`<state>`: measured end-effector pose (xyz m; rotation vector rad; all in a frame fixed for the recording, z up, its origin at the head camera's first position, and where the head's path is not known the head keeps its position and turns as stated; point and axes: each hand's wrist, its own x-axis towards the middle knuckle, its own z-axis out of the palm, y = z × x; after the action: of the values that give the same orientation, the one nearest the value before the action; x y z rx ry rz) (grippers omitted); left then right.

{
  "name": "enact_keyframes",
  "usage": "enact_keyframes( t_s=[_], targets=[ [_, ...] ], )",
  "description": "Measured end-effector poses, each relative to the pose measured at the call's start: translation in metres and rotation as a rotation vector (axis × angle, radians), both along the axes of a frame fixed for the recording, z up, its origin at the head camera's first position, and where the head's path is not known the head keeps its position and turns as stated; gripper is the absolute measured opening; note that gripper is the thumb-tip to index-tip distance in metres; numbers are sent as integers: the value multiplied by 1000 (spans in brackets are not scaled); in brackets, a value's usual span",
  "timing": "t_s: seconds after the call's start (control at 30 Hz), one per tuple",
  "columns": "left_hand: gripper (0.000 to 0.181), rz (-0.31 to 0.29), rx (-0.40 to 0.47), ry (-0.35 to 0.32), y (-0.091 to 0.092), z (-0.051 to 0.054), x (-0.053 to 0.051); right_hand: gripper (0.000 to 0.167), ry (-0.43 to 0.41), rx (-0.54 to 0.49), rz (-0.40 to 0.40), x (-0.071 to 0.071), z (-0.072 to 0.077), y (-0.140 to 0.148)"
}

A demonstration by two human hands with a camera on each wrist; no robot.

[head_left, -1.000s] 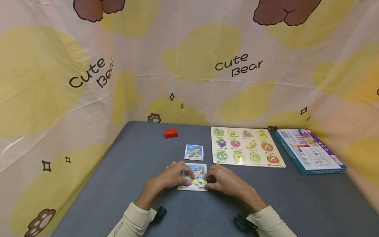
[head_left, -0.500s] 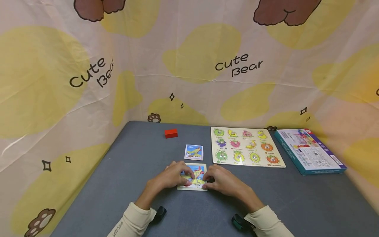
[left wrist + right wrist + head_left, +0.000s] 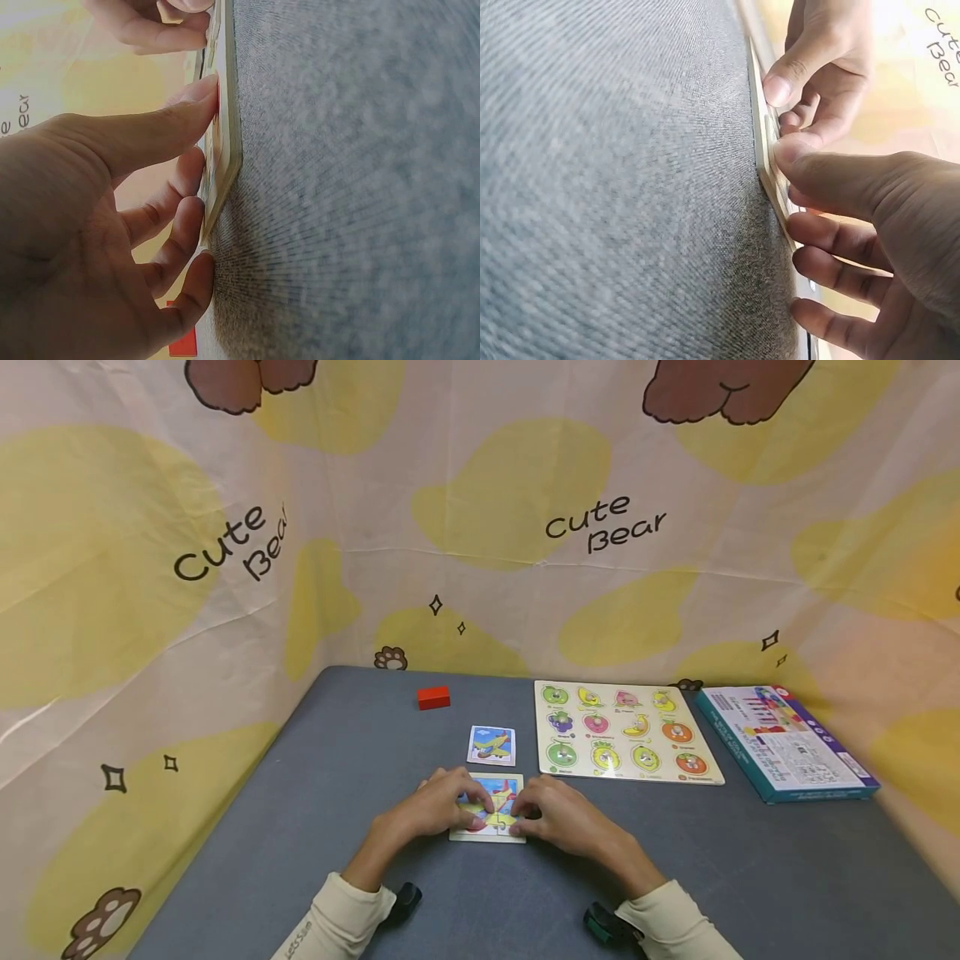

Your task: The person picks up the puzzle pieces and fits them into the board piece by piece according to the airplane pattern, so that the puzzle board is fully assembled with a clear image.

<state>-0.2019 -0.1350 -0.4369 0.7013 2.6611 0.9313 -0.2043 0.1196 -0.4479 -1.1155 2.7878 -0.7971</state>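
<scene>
A small square jigsaw puzzle [image 3: 506, 787] with an airplane picture lies in a pale tray near the middle of the table. My left hand [image 3: 438, 803] rests on its left side, thumb and fingertips touching the pieces. At the right side, my right hand [image 3: 570, 818] pinches a puzzle piece [image 3: 503, 827] in the lower right corner, mostly hidden by the thumb. In the right wrist view the piece's edge [image 3: 770, 135] sits slightly above the tray rim [image 3: 754, 97]. The left wrist view shows my left fingertips on the puzzle's surface and the tray's side [image 3: 232, 112].
Just behind the puzzle lies a picture card [image 3: 492, 747] with a yellow airplane. A red block [image 3: 433, 697] sits farther back on the left. To the right are a fruit picture board [image 3: 626, 777] and a flat teal-edged box [image 3: 795, 752] by the patterned curtain [image 3: 480, 527].
My right hand has shifted slightly left, bringing the puzzle piece inward against its neighbours; the gap around it has narrowed. My left hand has stayed put.
</scene>
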Motion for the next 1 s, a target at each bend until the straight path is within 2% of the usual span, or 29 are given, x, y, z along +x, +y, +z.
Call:
enact_keyframes(
  t_s=[0.23,0.43,0.63,1.0],
  targets=[
    [17,-5,2,10,-1,0,0,17,-55,16,8,-1,1,1],
    [17,-4,7,13,-1,-2,-1,14,-72,10,41,-3,0,2],
    [16,-5,8,11,1,0,-1,13,-93,0,32,-4,-2,0],
    [19,-78,5,59,2,0,0,14,-83,7,-18,-2,0,-4]
  ],
)
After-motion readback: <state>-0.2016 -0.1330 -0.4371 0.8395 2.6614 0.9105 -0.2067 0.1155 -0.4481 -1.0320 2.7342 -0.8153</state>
